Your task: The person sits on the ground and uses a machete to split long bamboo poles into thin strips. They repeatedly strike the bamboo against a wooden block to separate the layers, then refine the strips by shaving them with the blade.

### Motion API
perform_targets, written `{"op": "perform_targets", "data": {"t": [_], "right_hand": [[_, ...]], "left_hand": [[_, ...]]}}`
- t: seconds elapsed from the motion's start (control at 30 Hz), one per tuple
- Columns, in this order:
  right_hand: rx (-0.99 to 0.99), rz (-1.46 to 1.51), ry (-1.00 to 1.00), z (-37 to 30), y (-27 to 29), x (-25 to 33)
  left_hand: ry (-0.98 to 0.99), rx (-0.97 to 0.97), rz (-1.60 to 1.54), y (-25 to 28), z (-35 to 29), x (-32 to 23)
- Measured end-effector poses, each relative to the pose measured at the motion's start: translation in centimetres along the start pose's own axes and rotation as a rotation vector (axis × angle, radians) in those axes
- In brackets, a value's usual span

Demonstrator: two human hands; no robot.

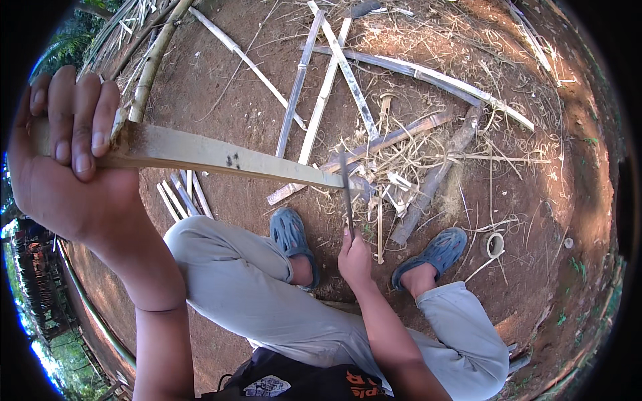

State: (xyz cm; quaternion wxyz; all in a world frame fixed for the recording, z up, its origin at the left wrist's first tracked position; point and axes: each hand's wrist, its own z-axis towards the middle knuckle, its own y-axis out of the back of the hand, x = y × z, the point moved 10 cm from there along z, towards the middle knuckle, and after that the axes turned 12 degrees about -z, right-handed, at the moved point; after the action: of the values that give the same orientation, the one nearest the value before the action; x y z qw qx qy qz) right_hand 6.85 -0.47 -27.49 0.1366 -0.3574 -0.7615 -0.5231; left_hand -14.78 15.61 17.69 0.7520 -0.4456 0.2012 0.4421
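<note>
Left hand (73, 147): raised, fingers curled firmly over the near end of one split bamboo slat (227, 157); thumb largely hidden. Right hand (355, 257): closed round the grip of one narrow knife (346, 184), blade pointing away from the body. The slat slants down from the left fist to the blade near its far end, above the shavings (411, 157). The high grip probably steadies the slat and sets its angle against the edge; whether the blade bites cannot be told. Count on the ground: three crossed bamboo lengths (299, 87) beyond the slat, one grey log (438, 177), one bamboo ring (494, 245) at right. Two blue-grey clogs (289, 230) are worn, set apart, presumably for balance
</note>
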Motion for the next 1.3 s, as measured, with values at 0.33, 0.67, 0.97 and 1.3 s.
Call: {"op": "perform_targets", "data": {"t": [0.33,0.67,0.97,1.3], "right_hand": [[-0.03,0.009,0.066,0.7,2.4,2.2],[0.014,-0.103,-0.153,2.1,-1.5,-4.8],[0.005,-0.02,-0.187,1.6,-2.4,-6.1],[-0.02,-0.049,-0.075,0.5,0.9,-2.3]], "left_hand": [[0.115,0.09,0.116,-0.6,-0.4,-0.6],[0.153,0.105,0.006,-1.3,-0.4,-0.1],[0.105,0.381,-0.104,-3.1,-1.3,-1.1],[0.242,0.707,-0.165,-5.8,-2.4,-0.7]]}}
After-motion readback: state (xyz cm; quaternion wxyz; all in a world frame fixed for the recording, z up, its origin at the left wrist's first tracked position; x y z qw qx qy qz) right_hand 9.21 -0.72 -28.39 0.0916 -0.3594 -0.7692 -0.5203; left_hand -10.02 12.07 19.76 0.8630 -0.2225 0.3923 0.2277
